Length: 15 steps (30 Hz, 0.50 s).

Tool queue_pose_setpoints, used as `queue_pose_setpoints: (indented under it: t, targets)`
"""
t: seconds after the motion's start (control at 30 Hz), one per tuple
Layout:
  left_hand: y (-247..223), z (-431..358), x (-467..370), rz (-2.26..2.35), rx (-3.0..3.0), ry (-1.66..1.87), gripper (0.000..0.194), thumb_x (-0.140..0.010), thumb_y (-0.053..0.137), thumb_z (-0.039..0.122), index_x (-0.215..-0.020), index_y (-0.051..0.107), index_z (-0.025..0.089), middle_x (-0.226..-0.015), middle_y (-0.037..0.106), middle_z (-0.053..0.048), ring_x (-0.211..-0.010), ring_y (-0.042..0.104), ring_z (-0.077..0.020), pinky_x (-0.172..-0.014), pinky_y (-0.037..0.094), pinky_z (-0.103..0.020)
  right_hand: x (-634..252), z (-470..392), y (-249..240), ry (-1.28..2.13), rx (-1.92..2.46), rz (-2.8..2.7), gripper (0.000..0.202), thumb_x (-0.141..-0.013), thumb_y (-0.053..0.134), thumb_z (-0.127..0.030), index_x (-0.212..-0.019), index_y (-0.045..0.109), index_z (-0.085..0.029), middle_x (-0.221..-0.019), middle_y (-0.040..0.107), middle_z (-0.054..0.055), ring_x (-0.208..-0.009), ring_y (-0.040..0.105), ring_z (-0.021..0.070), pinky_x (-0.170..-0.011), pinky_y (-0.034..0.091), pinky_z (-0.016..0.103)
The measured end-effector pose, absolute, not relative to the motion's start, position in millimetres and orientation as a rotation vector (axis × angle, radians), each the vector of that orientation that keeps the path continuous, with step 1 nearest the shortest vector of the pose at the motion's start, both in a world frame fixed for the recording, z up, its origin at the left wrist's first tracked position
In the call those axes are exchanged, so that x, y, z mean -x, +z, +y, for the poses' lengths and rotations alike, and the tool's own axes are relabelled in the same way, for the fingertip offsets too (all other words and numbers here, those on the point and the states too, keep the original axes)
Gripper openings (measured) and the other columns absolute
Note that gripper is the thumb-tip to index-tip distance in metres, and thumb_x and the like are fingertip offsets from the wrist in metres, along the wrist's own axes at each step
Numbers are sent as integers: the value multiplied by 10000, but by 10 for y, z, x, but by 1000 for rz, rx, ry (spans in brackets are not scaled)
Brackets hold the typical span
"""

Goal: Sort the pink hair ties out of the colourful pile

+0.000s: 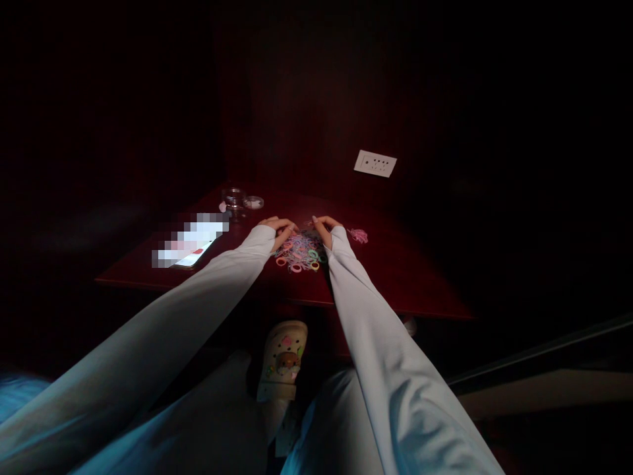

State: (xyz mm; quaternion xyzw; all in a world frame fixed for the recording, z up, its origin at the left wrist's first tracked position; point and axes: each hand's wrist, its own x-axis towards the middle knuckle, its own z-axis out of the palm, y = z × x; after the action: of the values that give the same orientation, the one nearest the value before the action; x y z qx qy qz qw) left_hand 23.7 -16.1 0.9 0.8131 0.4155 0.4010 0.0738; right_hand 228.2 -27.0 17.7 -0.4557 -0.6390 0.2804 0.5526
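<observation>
While both arms in pale sleeves (pixel 368 330) stretch over the dark red counter (pixel 395 277) in the head view, the L hand (pixel 279 226) and R hand (pixel 326 227) sit at the far edge of a pile of small coloured bands (pixel 299 254). Pile is loose on the counter, approx. mid, betw. & just nearer than the hands; mostly pastel, w/ orange, pink, yellow & green rings at the near side.

L fingers curl inward, low by the pile; can't tell if they grip anything. R thumb & index bend toward each other; can't tell if a band is pinched betw. them.

Containers: clear jar (pixel 233 198) stands far L on the counter; contents too dim to tell. Sm. pinkish item (pixel 222 206) shows at its L side, in or beside unclear. Round clear piece (pixel 254 202), lid or dish, is just R of the jar, w/ something pale showing.

Lit device (pixel 195 254) lies L, screen mostly blurred. Pink bunch (pixel 359 235) lies just R of the R hand. White socket plate (pixel 374 163) is on the wall behind; clog w/ charms (pixel 284 359) shows below the counter edge.
</observation>
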Motion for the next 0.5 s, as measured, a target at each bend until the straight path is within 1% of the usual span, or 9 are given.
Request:
queue_pose_setpoints:
  t: [0.07, 0.17, 0.27, 0.4, 0.5]
  targets:
    - [25, -175, -245, 1231, -2406, 1267, 399, -1000, 413, 404, -982, 774, 235, -865, 786, -32, -831, 648, -215, -858, 506, -343, -2281, -271, 177, 657, 1082, -1507, 570, -770, 642, -791, -741, 643, -222, -740, 672, 22, -702, 559, 161, -697, 456, 295]
    - [34, -184, -256, 1215, -2366, 1306, 398, -1017, 379, 394, -976, 740, 231, -881, 797, -33, -883, 681, -215, -927, 507, -350, -2282, -276, 178, 652, 1057, -1507, 554, -774, 650, -774, -735, 650, -222, -735, 668, 24, -701, 569, 162, -695, 461, 298]
    - [26, -187, -256, 1211, -2348, 1291, 357, -1003, 399, 381, -991, 724, 235, -879, 793, -29, -880, 681, -208, -892, 509, -334, -2283, -286, 185, 652, 1071, -1512, 546, -780, 648, -769, -736, 652, -225, -741, 671, 25, -706, 575, 164, -696, 465, 297]
    - [8, -194, -245, 1207, -2391, 1280, 265, -916, 515, 340, -1019, 733, 231, -875, 780, -24, -765, 618, -188, -801, 486, -318, -2280, -288, 192, 644, 1097, -1516, 557, -776, 642, -781, -743, 656, -225, -748, 674, 25, -714, 572, 166, -698, 465, 296]
    - [-4, -195, -234, 1202, -2428, 1275, 249, -867, 566, 308, -1019, 747, 230, -869, 769, -25, -779, 607, -190, -812, 471, -325, -2281, -281, 188, 647, 1083, -1516, 560, -774, 639, -781, -742, 657, -222, -737, 662, 19, -700, 562, 160, -684, 454, 289]
